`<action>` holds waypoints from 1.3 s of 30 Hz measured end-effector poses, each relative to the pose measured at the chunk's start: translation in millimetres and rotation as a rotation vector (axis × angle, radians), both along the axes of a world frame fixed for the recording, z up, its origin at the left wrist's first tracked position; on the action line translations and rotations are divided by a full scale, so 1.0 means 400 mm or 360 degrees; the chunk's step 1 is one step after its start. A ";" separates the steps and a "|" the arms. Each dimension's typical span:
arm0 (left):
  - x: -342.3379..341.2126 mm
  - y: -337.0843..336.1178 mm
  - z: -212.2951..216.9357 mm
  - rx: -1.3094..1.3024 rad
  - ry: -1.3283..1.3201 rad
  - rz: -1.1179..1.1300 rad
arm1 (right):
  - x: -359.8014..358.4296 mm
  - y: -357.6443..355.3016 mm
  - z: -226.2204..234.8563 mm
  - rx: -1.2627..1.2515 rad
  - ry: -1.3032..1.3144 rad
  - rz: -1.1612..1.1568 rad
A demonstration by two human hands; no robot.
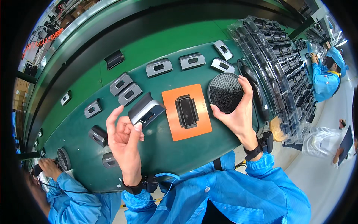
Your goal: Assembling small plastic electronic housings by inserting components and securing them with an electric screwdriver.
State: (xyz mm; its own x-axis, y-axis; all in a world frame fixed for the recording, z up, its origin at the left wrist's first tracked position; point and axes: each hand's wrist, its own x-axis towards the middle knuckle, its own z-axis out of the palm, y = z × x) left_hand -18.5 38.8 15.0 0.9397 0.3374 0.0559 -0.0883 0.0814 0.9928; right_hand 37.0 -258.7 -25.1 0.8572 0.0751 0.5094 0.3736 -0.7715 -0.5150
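Note:
My left hand point(126, 149) pinches a grey-and-black plastic housing point(140, 109) between thumb and fingers. The housing is tilted above the green mat, with an opening in its lower face. My right hand point(242, 115) grips the rim of a round dish point(227, 79), thumb on the near side and fingers on the far right. Small black pieces cover much of its studded inside. Between my hands lies an orange plate point(169, 127) with a black rectangular frame point(186, 112) in its middle.
Several similar grey housings, among them one point(159, 67), stand around the mat point(156, 156). Clear plastic trays point(257, 56) of black parts are stacked at the right. A co-worker's hand point(50, 168) is beside another round dish point(63, 159) at lower left. Another person point(326, 84) works at far right.

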 end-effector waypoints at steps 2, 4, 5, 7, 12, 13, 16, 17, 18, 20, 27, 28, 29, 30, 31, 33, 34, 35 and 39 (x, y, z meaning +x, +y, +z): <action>0.001 -0.001 -0.001 0.0006 -0.0001 -0.0008 | 0.001 -0.003 -0.002 -0.0034 -0.0010 -0.0004; 0.000 -0.002 -0.003 0.0015 0.0005 -0.0021 | 0.014 -0.004 -0.005 -0.0007 -0.0013 -0.0026; 0.001 -0.003 -0.003 0.0015 0.0007 -0.0013 | 0.018 -0.005 -0.007 0.0017 -0.0021 -0.0044; 0.001 -0.004 -0.001 0.0019 0.0009 0.0001 | 0.016 -0.003 -0.002 0.0004 -0.0031 0.0003; 0.004 -0.018 -0.002 0.0017 0.0044 -0.0013 | 0.026 -0.002 -0.009 0.0024 -0.0047 -0.0061; 0.002 -0.014 -0.004 0.0021 0.0042 -0.0014 | 0.026 -0.002 -0.010 0.0022 -0.0051 -0.0057; -0.006 -0.007 -0.009 0.0052 0.0034 0.0000 | 0.017 -0.004 -0.007 0.0028 -0.0019 -0.0023; -0.006 -0.009 -0.008 0.0057 0.0026 0.0009 | 0.013 -0.008 -0.007 0.0028 -0.0012 -0.0028; -0.007 -0.009 -0.007 0.0066 0.0026 0.0016 | 0.008 -0.015 -0.009 0.0062 0.0038 0.0051; -0.007 -0.012 -0.006 0.0070 0.0031 0.0019 | 0.002 -0.037 -0.003 0.0100 0.0107 0.0121; -0.005 -0.006 -0.009 0.0088 -0.0020 -0.0043 | 0.011 -0.085 0.066 -0.0103 0.0519 0.0462; -0.004 -0.006 -0.009 0.0101 -0.0017 -0.0034 | 0.005 -0.072 0.070 -0.0142 0.0479 0.0370; -0.003 -0.007 -0.009 0.0116 -0.0015 -0.0023 | -0.005 -0.055 0.071 -0.0136 0.0489 0.0371; -0.004 -0.010 -0.007 0.0117 -0.0005 -0.0015 | -0.019 -0.034 0.070 -0.0217 0.0524 0.0204; -0.006 -0.013 -0.001 0.0127 0.0004 -0.0014 | -0.026 -0.022 0.072 -0.0296 0.0558 0.0041; -0.016 -0.021 0.018 0.0192 0.0034 -0.0029 | -0.008 -0.032 0.095 -0.0297 0.0627 0.0132; -0.018 -0.024 0.014 0.0249 0.0005 -0.0022 | 0.009 -0.053 0.097 -0.0298 0.0625 0.0315; -0.015 -0.032 0.010 0.0309 -0.0024 -0.0014 | 0.021 -0.078 0.100 -0.0297 0.0618 0.0500; -0.008 -0.083 0.031 0.0140 0.0255 -0.0160 | 0.038 -0.120 0.133 -0.0435 0.0833 0.0760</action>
State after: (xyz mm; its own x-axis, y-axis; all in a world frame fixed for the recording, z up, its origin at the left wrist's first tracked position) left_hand -21.8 5.5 27.4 0.9676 0.2419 -0.0722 0.0758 -0.0056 0.9971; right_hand 52.3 -306.5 28.2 0.8248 0.5636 -0.0449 0.4583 -0.7129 -0.5308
